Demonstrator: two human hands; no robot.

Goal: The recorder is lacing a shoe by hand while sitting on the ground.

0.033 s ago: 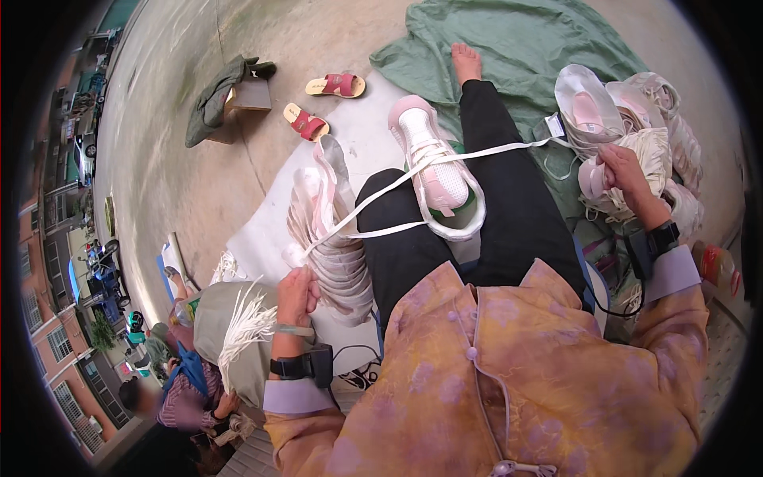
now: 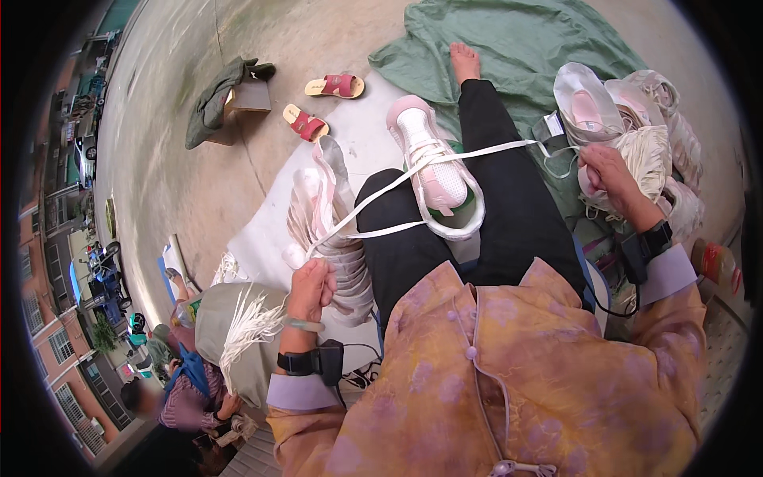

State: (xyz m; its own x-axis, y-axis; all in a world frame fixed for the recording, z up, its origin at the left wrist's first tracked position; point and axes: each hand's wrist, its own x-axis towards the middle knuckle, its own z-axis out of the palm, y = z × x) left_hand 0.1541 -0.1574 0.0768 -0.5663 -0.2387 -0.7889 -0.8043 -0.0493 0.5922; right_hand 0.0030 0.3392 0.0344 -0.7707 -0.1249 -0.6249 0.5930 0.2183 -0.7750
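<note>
A pink and white sneaker (image 2: 435, 168) rests on my black-trousered knee. A flat white shoelace (image 2: 485, 151) runs through it and is stretched both ways. My left hand (image 2: 311, 288) is closed on the lace's two strands at the lower left, beside a row of stacked pale sneakers (image 2: 334, 238). My right hand (image 2: 608, 179) pinches the lace's other end at the right, against a heap of pale sneakers (image 2: 636, 127). Both wrists wear black bands.
A bundle of white laces (image 2: 248, 324) sticks out of a grey-green bag by my left wrist. Two red sandals (image 2: 338, 86) and a cardboard box (image 2: 248, 95) lie on the concrete. A green cloth (image 2: 517, 48) lies under my bare foot (image 2: 465, 60). Another person (image 2: 183, 389) sits at the lower left.
</note>
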